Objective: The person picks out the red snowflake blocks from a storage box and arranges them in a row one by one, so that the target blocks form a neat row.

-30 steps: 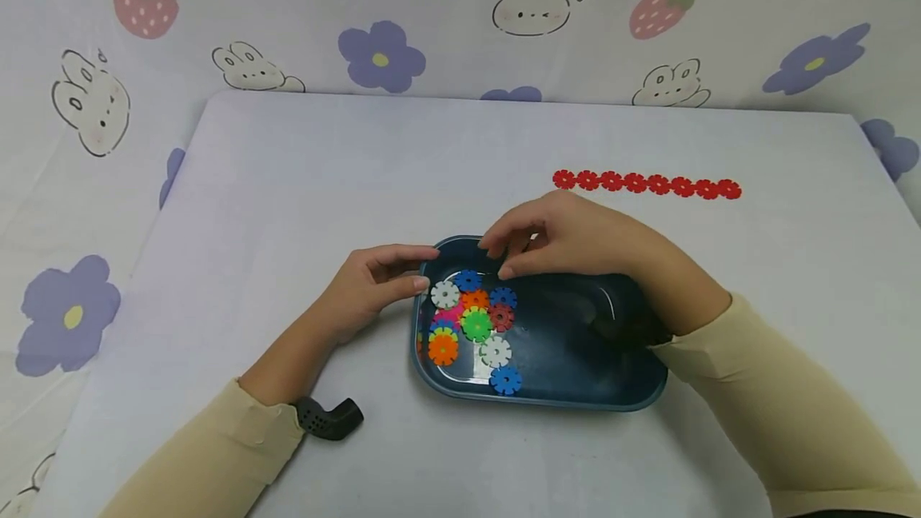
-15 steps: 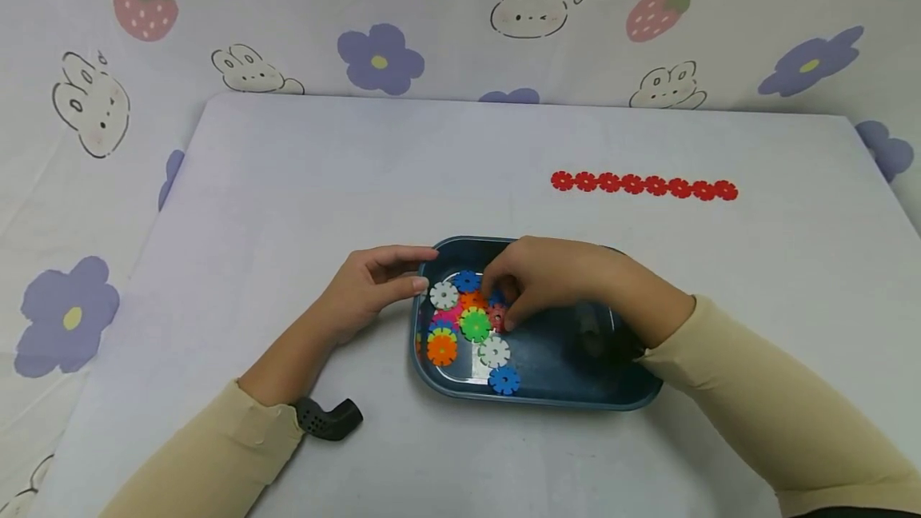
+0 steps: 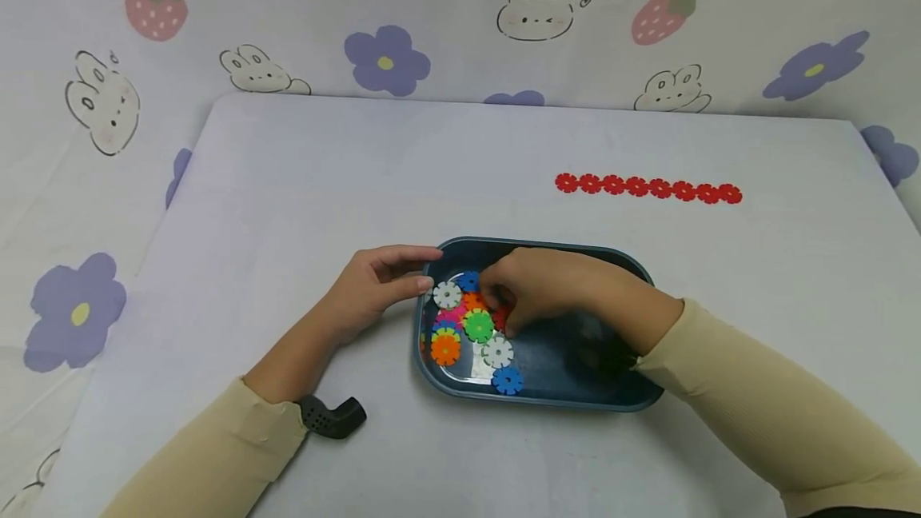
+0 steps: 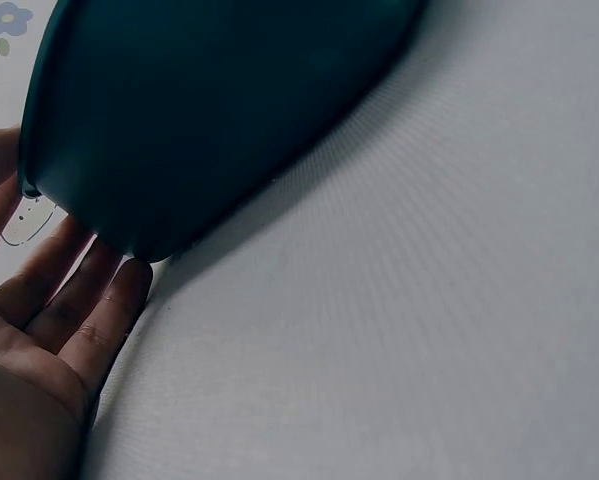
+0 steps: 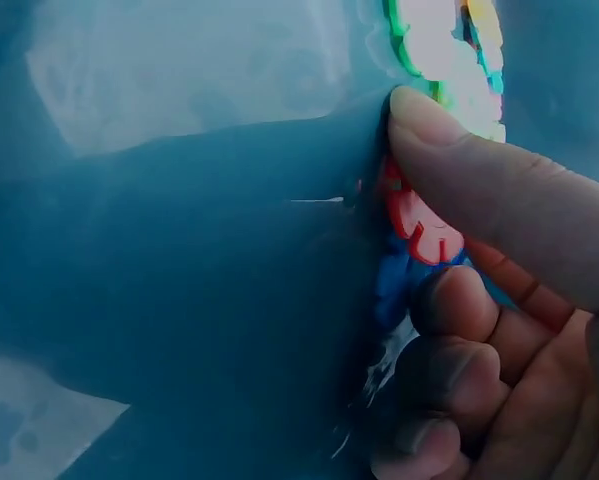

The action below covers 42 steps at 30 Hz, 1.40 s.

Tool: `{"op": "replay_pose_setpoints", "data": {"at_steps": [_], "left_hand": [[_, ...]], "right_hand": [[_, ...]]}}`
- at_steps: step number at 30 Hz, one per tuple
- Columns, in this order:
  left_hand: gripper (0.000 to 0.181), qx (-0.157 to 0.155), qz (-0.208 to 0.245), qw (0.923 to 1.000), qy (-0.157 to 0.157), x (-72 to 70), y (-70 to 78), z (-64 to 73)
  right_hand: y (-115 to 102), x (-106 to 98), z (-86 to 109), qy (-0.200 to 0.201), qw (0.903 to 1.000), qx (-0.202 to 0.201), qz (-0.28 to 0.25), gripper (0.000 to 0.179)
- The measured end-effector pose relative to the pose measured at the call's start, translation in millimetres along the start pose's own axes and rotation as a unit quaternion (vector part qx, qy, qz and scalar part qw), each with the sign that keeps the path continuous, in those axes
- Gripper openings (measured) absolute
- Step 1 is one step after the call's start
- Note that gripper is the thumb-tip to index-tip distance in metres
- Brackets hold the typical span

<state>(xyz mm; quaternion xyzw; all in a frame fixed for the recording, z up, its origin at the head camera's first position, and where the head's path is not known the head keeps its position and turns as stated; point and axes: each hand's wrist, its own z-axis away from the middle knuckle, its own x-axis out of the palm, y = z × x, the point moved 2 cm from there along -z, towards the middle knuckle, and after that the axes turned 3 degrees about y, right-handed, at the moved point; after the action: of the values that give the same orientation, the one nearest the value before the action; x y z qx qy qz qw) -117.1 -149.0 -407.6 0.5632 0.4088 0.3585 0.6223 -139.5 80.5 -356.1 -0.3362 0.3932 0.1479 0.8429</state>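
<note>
A dark teal tray (image 3: 547, 404) holds notched plastic interlocking discs in several colours, heaped at its left end. My right hand (image 3: 554, 282) reaches into the tray with curled fingers. Between thumb and fingers it pinches a red disc (image 5: 424, 225), partly hidden by the thumb in the right wrist view. Nearby lie a green disc (image 3: 478, 327), a white disc (image 3: 497, 352) and an orange disc (image 3: 445, 350). At the tray's left corner, my left hand (image 3: 370, 286) rests thumb and index finger on the rim. In the left wrist view, its other fingers (image 4: 109, 320) touch the outer wall, nearly straight.
A row of joined red discs (image 3: 648, 188) lies on the white table (image 3: 324, 174) behind the tray, to the right. A black curved object (image 3: 334, 417) sits by the left sleeve. Patterned cloth (image 3: 460, 22) hangs beyond the table's far edge.
My right hand has lowered from over the tray's far rim into the discs and closed on the red one. My left hand stays at the left corner.
</note>
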Motion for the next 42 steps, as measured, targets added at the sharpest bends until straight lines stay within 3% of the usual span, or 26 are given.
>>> {"op": "replay_pose_setpoints", "data": {"at_steps": [13, 26, 34, 42], "left_hand": [[0.033, 0.011, 0.012, 0.9999, 0.0, 1.6, 2.2, -1.3], [0.032, 0.011, 0.024, 0.9996, -0.007, 0.7, -0.2, -1.5], [0.031, 0.014, 0.011, 0.9998, -0.001, -0.5, 0.9, -2.1], [0.032, 0.007, 0.004, 1.0, 0.0, 0.4, 1.3, -1.1]], "right_hand": [[2.3, -2.8, 2.4, -0.004, 0.9989, -0.03, -0.037, 0.024], [-1.0, -23.3, 20.3, 0.044, 0.9845, -0.059, -0.159, 0.022], [16.1, -42.5, 42.3, 0.12, 0.9785, -0.057, -0.158, 0.034], [46.9, -62.3, 80.4, 0.213, 0.9618, 0.02, -0.17, 0.04]]}}
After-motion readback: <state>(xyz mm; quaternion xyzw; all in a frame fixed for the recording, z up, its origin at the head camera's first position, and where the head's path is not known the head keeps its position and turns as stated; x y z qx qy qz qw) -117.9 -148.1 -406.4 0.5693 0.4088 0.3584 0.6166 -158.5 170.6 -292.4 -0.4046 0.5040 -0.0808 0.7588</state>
